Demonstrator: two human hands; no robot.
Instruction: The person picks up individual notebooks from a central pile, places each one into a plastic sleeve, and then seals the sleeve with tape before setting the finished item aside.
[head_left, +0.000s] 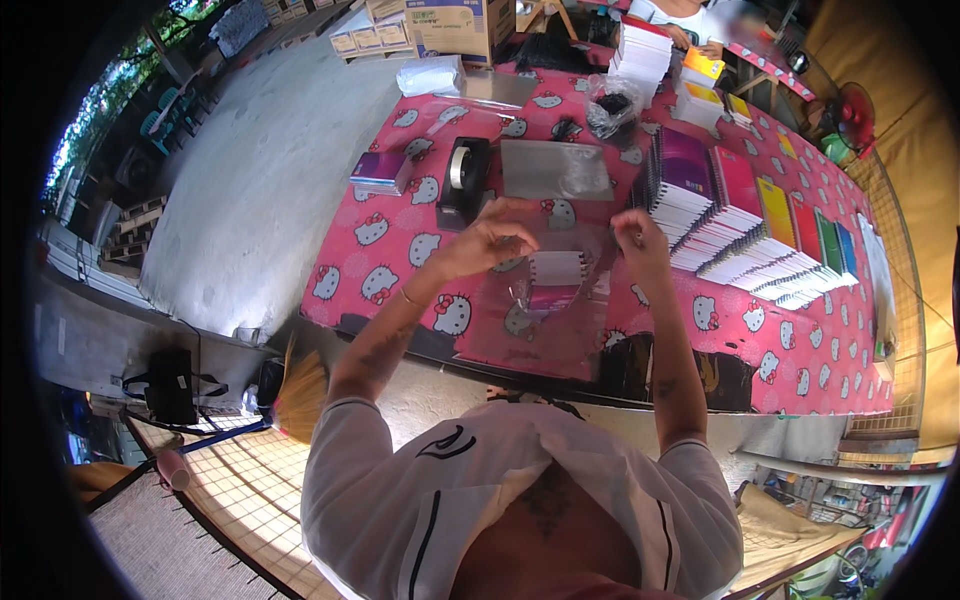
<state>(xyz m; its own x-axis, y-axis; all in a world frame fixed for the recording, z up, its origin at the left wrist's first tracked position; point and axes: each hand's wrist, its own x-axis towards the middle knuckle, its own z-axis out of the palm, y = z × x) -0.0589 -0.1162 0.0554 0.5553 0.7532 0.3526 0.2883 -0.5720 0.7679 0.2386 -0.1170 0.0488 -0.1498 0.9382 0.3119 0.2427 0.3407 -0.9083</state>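
Observation:
A small spiral notebook (557, 268) lies between my hands, white page up, with a purple part below it. Clear plastic film (520, 345) spreads under and around the notebook. My left hand (492, 240) hovers at its upper left, fingers curved and apart, with nothing visible in them. To the upper right of the notebook, my right hand (640, 238) is closed, its fingertips curled together; whatever they may hold is too small to make out. Just beyond my left hand stands a black tape dispenser (464, 182) with a roll of tape.
Clear plastic sheets (555, 170) lie ahead. Rows of spiral notebooks (690, 180) with coloured covers stand at right, a small notebook stack (380, 172) at left. The pink patterned tablecloth (345, 250) covers the table. Cardboard boxes (455, 30) and another person's hand (708, 50) are at the far side.

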